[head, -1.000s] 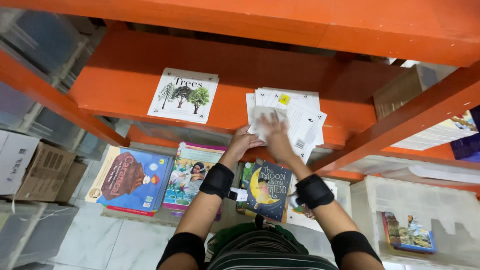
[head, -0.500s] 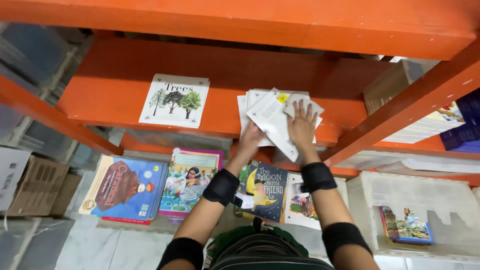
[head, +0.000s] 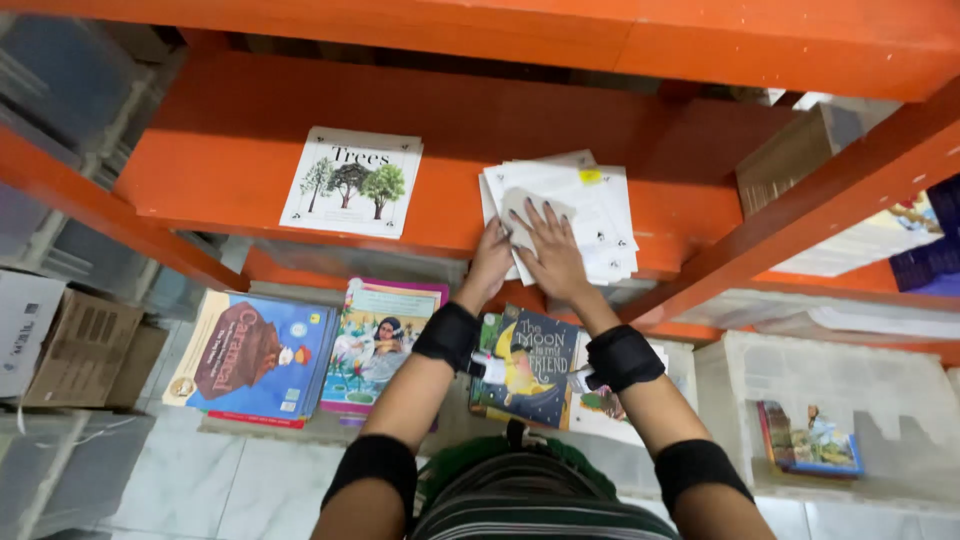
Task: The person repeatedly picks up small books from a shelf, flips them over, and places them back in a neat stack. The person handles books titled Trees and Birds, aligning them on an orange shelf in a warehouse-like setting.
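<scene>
White paper stack (head: 590, 215) lies on the orange shelf (head: 230, 160), right of a white tree-cover book (head: 352, 181); right hand (head: 553, 252) pressed flat on the stack's near-left corner, fingers spread; left hand (head: 491, 262) beside it, fingers curled at the stack's left edge, grip unclear; black wrist bands on both arms; lower shelf holds a blue picture book (head: 255, 358), a pink-edged book (head: 382, 340), a dark moon-cover book (head: 525, 368); cardboard box (head: 75, 350) far left.

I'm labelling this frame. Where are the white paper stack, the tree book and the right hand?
white paper stack (head: 600, 215), head view, bare upper sheet.
tree book (head: 352, 182), head view, cover middle.
right hand (head: 552, 255), head view, back of hand.
</scene>
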